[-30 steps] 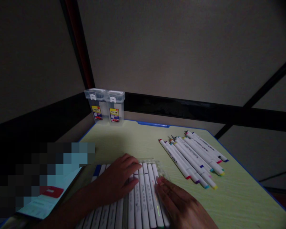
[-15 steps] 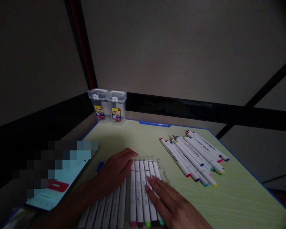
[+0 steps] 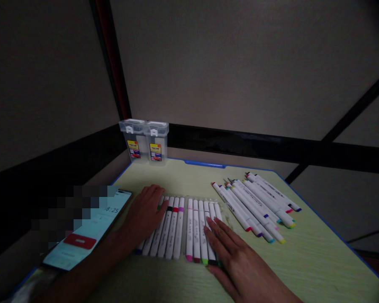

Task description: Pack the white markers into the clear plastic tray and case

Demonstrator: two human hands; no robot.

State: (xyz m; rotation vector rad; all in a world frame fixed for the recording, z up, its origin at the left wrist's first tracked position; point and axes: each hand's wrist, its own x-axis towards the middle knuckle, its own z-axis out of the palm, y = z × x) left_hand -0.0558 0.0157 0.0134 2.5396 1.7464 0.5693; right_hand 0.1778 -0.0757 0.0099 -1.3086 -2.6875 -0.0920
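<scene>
Two side-by-side rows of white markers lie in front of me. My left hand (image 3: 147, 214) rests palm down over the far end of the left row of markers (image 3: 169, 235), fingers stretched and hiding some of them. Black, red and purple bands show on that row. Across the right side of the right row of markers (image 3: 196, 231) lies my right hand (image 3: 240, 256), its fingers extended flat and touching the barrels. Pink, dark red and green ends point towards me there. A clear plastic sleeve or tray (image 3: 208, 200) shows around the right row.
A loose pile of white markers (image 3: 251, 206) with coloured ends lies to the right. Two clear lidded boxes, a left box (image 3: 132, 136) and a right box (image 3: 157, 139), stand at the far left corner. A lit phone (image 3: 96, 229) lies left on the blue-edged table (image 3: 183, 176).
My left hand has moved left, off the right row's far end and onto the left row. Both rows now sit farther from me; my right hand remains on the right row.
</scene>
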